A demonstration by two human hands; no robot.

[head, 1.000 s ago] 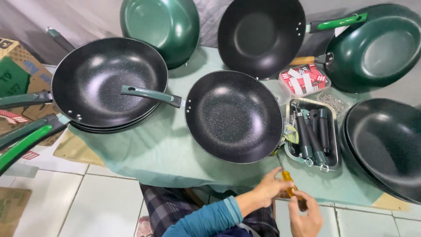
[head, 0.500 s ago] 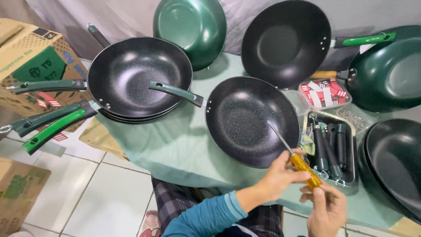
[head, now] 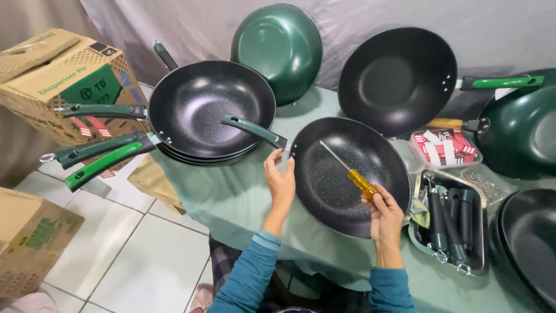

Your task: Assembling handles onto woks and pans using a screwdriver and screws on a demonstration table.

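Note:
A black speckled wok pan [head: 347, 174] lies on the green-covered table [head: 231, 197] in front of me. Its dark green handle [head: 255, 130] points left and rests over a stack of black pans [head: 208, 110]. My left hand [head: 280, 179] touches the pan's left rim, close to where the handle joins, fingers curled around it. My right hand [head: 385, 217] grips a screwdriver [head: 350, 171] with an orange handle. Its metal shaft points up and left over the inside of the pan.
A metal tray [head: 449, 223] of dark handles, a clear box of red-and-white packets [head: 443, 148] and a small heap of screws [head: 483, 185] lie to the right. More black and green pans ring the table. Cardboard boxes [head: 63, 75] stand at left on the tiled floor.
Both hands have risen from near my lap to the pan. The left hand has let go of the screwdriver and taken the pan's rim; the right now holds the screwdriver alone.

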